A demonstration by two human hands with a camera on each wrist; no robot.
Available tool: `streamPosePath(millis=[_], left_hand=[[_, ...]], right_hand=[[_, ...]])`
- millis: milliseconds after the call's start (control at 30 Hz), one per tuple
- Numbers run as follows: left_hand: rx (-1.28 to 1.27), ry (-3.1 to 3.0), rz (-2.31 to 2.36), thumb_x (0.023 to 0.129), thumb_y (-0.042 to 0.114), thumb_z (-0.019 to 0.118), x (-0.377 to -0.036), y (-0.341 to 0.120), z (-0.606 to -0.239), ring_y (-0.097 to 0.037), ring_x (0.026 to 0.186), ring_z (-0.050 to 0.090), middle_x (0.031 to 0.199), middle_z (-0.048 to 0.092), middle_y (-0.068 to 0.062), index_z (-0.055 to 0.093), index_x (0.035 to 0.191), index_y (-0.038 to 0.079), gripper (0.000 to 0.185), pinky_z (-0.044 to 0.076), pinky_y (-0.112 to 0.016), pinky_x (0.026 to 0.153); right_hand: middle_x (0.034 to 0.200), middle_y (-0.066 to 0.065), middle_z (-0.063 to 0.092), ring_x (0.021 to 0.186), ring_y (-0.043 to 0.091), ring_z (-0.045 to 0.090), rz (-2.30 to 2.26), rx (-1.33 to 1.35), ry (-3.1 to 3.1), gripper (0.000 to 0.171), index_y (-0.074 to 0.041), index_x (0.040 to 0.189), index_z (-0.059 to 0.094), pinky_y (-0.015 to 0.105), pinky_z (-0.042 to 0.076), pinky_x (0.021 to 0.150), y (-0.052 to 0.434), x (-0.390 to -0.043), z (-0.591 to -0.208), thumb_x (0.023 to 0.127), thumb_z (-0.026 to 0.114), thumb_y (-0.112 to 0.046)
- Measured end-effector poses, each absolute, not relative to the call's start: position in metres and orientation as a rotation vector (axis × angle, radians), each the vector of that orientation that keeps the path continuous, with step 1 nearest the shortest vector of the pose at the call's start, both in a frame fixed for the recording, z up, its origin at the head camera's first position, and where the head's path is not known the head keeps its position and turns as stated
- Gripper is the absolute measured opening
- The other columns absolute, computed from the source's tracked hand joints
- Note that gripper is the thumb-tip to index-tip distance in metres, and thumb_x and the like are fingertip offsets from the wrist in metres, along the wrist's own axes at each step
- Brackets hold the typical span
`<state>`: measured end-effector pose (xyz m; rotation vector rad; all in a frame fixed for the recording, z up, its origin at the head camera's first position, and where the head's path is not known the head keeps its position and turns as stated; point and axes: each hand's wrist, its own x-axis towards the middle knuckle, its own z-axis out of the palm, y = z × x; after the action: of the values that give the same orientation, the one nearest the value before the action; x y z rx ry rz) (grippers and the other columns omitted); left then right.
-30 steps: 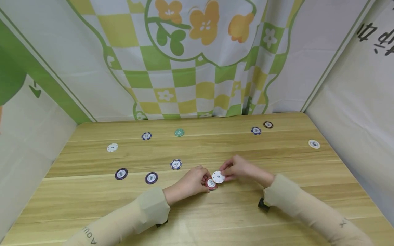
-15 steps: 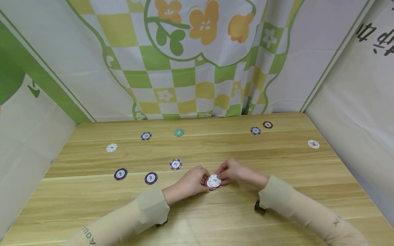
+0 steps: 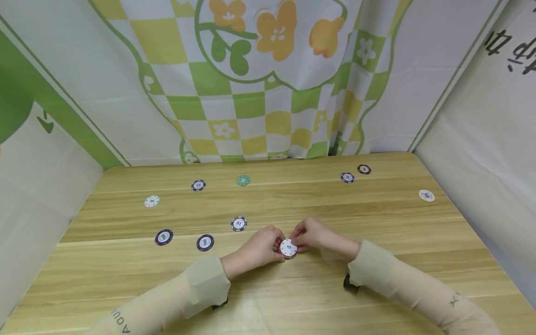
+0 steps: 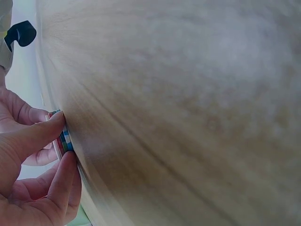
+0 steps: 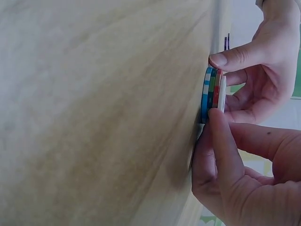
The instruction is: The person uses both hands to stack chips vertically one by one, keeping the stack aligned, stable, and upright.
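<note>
Already a small stack of chips (image 3: 288, 248), white on top over red, green and blue, stood on the table (image 3: 377, 288) near the middle of its front edge. Both the left hand (image 3: 257, 244) and the right hand (image 3: 311, 235) pinched its rim. Nine loose chips, among them the nearest blue one (image 3: 239, 224), lay ungathered toward the far edge and corners.

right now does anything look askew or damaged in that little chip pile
Nothing stands out. The small stack of round poker chips sits flat on the wooden table, edges roughly aligned, pinched between the left hand and right hand.
</note>
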<state>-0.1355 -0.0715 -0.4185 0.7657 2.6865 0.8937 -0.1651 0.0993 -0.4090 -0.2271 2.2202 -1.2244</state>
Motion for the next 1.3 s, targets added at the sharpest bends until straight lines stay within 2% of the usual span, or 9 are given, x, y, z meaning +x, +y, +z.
streamPosePath(millis=[733,1067,1300], left_hand=[[0.767,2.696,0.833,0.066,0.010,0.080,-0.136,-0.071,-0.416,-0.010,0.073,0.047,0.082,0.051,-0.003,0.061,0.092,-0.001,0.034,0.042,-0.020,0.064],[0.829,2.762,0.743,0.065,0.011,0.079,-0.133,-0.069,-0.414,-0.010,0.069,0.047,0.081,0.052,-0.003,0.060,0.093,-0.001,0.036,0.042,-0.021,0.062],[0.860,2.784,0.694,0.065,0.012,0.079,-0.132,-0.069,-0.415,-0.012,0.070,0.047,0.083,0.052,-0.003,0.061,0.093,-0.002,0.036,0.043,-0.023,0.064]], right_hand=[[0.074,0.008,0.062,0.060,0.011,0.059,-1.204,-0.230,2.272,0.007,0.007,0.084,0.064,0.024,0.053,0.060,0.098,-0.165,-0.409,0.081,0.063,0.001],[0.084,0.007,0.066,0.075,0.014,0.058,-1.025,-0.596,2.562,0.014,0.004,0.093,0.066,0.027,0.048,0.069,0.116,-0.173,-0.405,0.082,0.062,-0.004],[0.084,0.009,0.065,0.076,0.017,0.059,-0.877,-0.783,2.761,0.016,0.004,0.095,0.065,0.028,0.049,0.069,0.131,-0.182,-0.401,0.080,0.063,-0.004]])
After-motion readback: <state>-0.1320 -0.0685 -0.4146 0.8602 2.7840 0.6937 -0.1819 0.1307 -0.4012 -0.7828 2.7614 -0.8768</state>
